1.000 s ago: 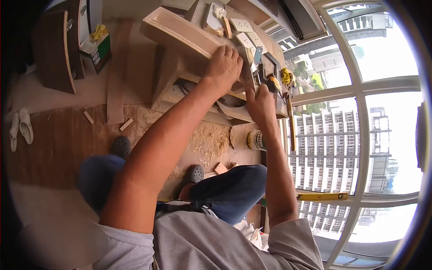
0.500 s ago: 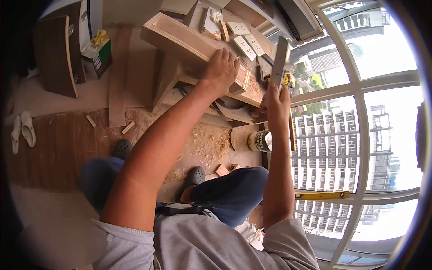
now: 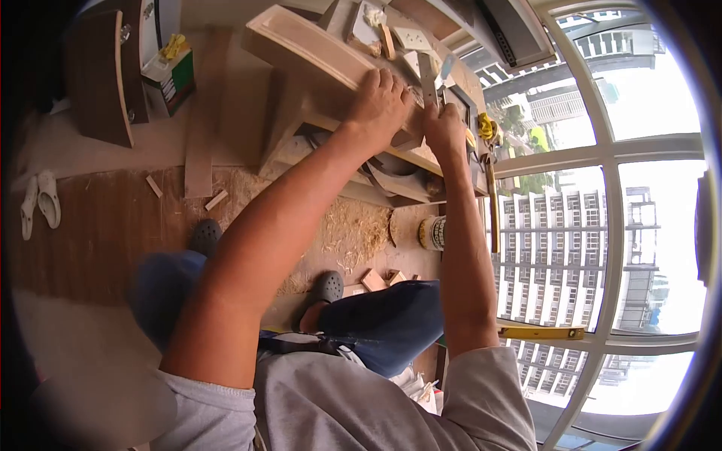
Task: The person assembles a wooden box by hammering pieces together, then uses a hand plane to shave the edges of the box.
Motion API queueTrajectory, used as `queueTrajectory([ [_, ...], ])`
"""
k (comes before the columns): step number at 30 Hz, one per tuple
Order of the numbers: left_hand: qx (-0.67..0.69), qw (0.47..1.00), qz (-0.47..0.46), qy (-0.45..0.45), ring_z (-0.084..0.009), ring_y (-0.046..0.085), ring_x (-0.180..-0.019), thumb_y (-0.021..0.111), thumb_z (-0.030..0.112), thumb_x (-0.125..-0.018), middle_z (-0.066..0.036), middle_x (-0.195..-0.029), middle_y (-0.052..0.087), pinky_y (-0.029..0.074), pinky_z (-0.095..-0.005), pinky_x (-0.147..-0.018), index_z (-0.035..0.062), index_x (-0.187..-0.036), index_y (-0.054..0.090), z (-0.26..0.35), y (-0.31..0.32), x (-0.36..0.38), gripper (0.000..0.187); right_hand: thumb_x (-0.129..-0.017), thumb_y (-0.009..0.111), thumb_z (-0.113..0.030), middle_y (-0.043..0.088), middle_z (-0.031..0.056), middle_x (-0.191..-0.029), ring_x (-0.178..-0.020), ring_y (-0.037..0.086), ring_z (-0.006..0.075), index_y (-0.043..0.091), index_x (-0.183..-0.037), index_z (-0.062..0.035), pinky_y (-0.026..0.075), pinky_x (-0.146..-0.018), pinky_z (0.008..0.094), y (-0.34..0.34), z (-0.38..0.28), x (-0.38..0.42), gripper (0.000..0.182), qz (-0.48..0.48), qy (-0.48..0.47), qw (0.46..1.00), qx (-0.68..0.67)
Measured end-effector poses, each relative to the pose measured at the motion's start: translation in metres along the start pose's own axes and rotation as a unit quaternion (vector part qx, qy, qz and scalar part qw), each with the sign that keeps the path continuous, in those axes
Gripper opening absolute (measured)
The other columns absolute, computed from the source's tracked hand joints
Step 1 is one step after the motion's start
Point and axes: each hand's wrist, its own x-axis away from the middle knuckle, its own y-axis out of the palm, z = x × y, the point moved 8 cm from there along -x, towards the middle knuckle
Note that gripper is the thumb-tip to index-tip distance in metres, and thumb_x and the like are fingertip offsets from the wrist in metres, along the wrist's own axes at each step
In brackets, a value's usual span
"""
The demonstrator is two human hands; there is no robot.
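Note:
My left hand [image 3: 380,105] is wrapped over the near end of a long wooden drawer-like piece [image 3: 316,46], which lies slanted on the workbench [image 3: 470,75]. Just right of it, my right hand [image 3: 445,131] is closed around a flat metal-faced tool [image 3: 428,79], a plane or a blade as far as it shows. The tool stands close to the wooden piece's end; whether they touch is hidden by my fingers. White socket plates [image 3: 412,39] and a sanding block with shavings [image 3: 367,28] lie beyond on the bench.
Wood shavings [image 3: 357,233] and offcuts [image 3: 373,280] cover the floor near my shoes [image 3: 328,287]. A can [image 3: 432,233] stands under the bench. Windows [image 3: 556,248] run along the right, with a yellow level [image 3: 541,332]. A box [image 3: 168,79] and cabinet door [image 3: 98,79] are left.
My right hand has moved left and slightly up with the tool, closer to my left hand. My left hand and the wooden piece have shifted slightly right in view.

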Motion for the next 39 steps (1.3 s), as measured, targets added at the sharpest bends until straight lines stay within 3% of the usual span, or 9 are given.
queueTrajectory([
  [4,-0.001,0.999,0.037,0.007,-0.0347,0.054,-0.131,0.083,0.03,-0.075,-0.02,-0.132,0.063,0.036,-0.0445,-0.115,-0.0021,-0.135,0.057,0.002,0.004,-0.001,0.073,-0.103,0.056,-0.05,0.069,0.0398,-0.096,-0.097,0.068,0.0572,0.061,-0.108,0.01,0.053,-0.085,0.0588,-0.015,0.0,0.07,0.06,-0.039,-0.026,0.998,0.034],
  [7,0.007,0.997,0.074,0.01,-0.0348,0.054,-0.131,0.085,0.031,-0.073,-0.02,-0.132,0.063,0.036,-0.0443,-0.115,-0.0019,-0.134,0.058,0.0,-0.001,0.002,0.075,-0.102,0.058,-0.048,0.069,0.0402,-0.096,-0.094,0.068,0.0568,0.061,-0.107,0.0097,0.053,-0.084,0.0592,-0.006,-0.005,0.019,0.058,-0.002,-0.025,0.999,0.043],
  [13,0.025,1.0,0.004,0.008,-0.0355,0.054,-0.131,0.081,0.027,-0.076,-0.021,-0.134,0.062,0.036,-0.0444,-0.116,-0.0029,-0.133,0.059,0.0,0.006,-0.003,0.068,-0.101,0.057,-0.048,0.067,0.042,-0.099,-0.099,0.067,0.0573,0.061,-0.107,0.0084,0.052,-0.088,0.0593,-0.016,-0.007,0.084,0.057,0.0,-0.028,1.0,0.007],
  [17,0.002,0.999,0.052,0.001,-0.0354,0.054,-0.131,0.077,0.025,-0.08,-0.021,-0.133,0.063,0.036,-0.044,-0.115,-0.003,-0.132,0.059,-0.003,-0.005,0.001,0.062,-0.101,0.058,-0.044,0.069,0.0408,-0.1,-0.101,0.068,0.0569,0.06,-0.112,0.0108,0.054,-0.091,0.0573,-0.005,-0.013,0.015,0.056,-0.038,-0.003,0.998,0.059],
  [19,0.008,0.999,0.031,0.004,-0.0358,0.054,-0.13,0.074,0.023,-0.082,-0.022,-0.134,0.063,0.037,-0.0433,-0.114,-0.0029,-0.132,0.059,-0.002,-0.002,0.002,0.058,-0.101,0.057,-0.046,0.069,0.0368,-0.086,-0.091,0.069,0.0551,0.062,-0.104,0.0094,0.053,-0.08,0.0588,0.003,-0.009,0.0,0.056,-0.016,0.005,1.0,0.013],
  [23,0.017,1.0,0.014,0.01,-0.036,0.054,-0.131,0.074,0.023,-0.082,-0.022,-0.134,0.062,0.036,-0.0434,-0.115,-0.0032,-0.134,0.059,0.001,-0.002,0.001,0.059,-0.102,0.057,-0.049,0.067,0.041,-0.095,-0.098,0.066,0.0575,0.057,-0.104,0.0067,0.051,-0.085,0.0611,-0.017,-0.012,0.086,0.056,0.0,-0.046,0.998,0.035],
  [28,0.014,0.998,0.055,-0.002,-0.0371,0.052,-0.135,0.074,0.024,-0.083,-0.023,-0.137,0.061,0.034,-0.0453,-0.118,-0.0042,-0.135,0.058,-0.001,0.003,0.002,0.062,-0.101,0.057,-0.048,0.069,0.0374,-0.093,-0.095,0.068,0.055,0.061,-0.104,0.0091,0.052,-0.083,0.0595,0.004,-0.001,0.0,0.058,-0.043,0.024,0.998,0.028],
  [34,0.021,1.0,0.013,0.003,-0.0387,0.051,-0.138,0.074,0.023,-0.083,-0.025,-0.14,0.059,0.033,-0.0468,-0.119,-0.0053,-0.137,0.057,0.001,0.006,0.0,0.063,-0.101,0.062,-0.044,0.069,0.0377,-0.097,-0.097,0.066,0.0575,0.058,-0.108,0.0057,0.052,-0.086,0.0595,-0.016,-0.005,0.077,0.051,-0.019,-0.021,0.998,0.059],
  [39,0.011,0.999,0.053,-0.002,-0.0375,0.052,-0.136,0.073,0.022,-0.084,-0.024,-0.14,0.06,0.033,-0.0452,-0.12,-0.0052,-0.134,0.059,0.002,-0.003,0.004,0.059,-0.104,0.055,-0.048,0.068,0.0388,-0.097,-0.099,0.066,0.058,0.057,-0.108,0.0067,0.051,-0.085,0.0601,0.008,0.009,0.002,0.055,-0.052,0.009,0.999,0.012],
])
